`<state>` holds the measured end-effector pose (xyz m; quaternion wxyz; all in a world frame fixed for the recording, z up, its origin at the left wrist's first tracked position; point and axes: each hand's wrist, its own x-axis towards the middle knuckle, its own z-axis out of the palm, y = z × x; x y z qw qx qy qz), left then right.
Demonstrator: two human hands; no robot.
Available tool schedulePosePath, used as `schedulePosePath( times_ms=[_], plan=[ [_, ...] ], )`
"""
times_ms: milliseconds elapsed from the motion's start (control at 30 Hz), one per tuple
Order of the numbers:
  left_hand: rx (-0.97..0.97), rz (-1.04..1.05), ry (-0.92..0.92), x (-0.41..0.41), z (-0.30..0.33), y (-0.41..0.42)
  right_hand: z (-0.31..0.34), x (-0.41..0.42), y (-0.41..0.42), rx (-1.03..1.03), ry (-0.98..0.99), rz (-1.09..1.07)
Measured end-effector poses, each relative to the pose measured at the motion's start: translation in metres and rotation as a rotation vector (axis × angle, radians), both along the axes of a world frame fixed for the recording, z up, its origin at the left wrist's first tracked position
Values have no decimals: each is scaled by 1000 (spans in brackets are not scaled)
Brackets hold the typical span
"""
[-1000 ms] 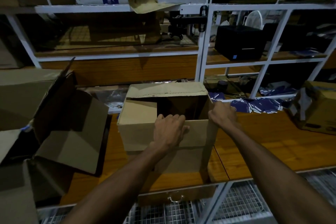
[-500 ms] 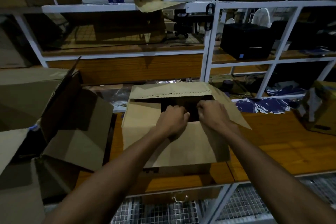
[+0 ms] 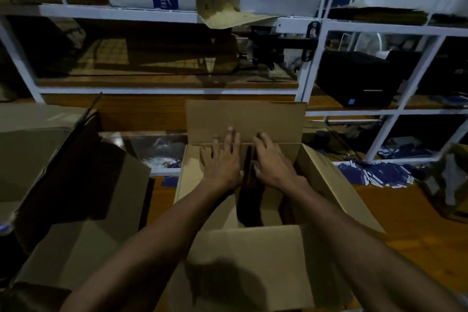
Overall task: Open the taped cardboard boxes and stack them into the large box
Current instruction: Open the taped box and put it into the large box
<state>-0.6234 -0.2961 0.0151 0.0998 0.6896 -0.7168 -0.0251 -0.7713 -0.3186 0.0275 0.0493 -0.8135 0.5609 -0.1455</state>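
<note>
Cardboard box (image 3: 243,256) looks light, stiff-ish w/ floppy flaps (prob empty); left hand (image 3: 222,159) & right hand (image 3: 272,162) flat, fingers spread, gripping nothing. Best hold: side walls.

Dim scene, warm and murky all over. Both hands, left hand (image 3: 222,159) and right hand (image 3: 272,163), catch a soft light from above and in front, and a dark shadow sits in the cardboard box (image 3: 253,248) right between and below them. Another rounded shadow falls on the near flap, toward the wearer from the hands. Far above the hands, the white shelf frame (image 3: 314,58) bows outward, wide-angle bending. Edges smear slightly; the right margin looks softest.
</note>
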Motion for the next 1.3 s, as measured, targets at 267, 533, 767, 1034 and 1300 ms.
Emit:
schedulePosePath(
  times_ms=[267, 533, 767, 1034, 1300],
  plan=[
    [87, 14, -10, 7, -21, -32, -29, 20, -49, 22, 12, -19],
    [56, -24, -157, -3, -8, -29, -35, 25, -67, -113, 75, -146],
    [196, -84, -221, -8, 23, -13, -33, 18, -65, -96, 86, -118],
    [-82, -114, -351, -10, 101, 15, -13, 14, -47, -30, -221, -46],
    [-47, 35, -553, -4, 119, 53, 1, 61, 24, 298, -473, 217]
  ],
)
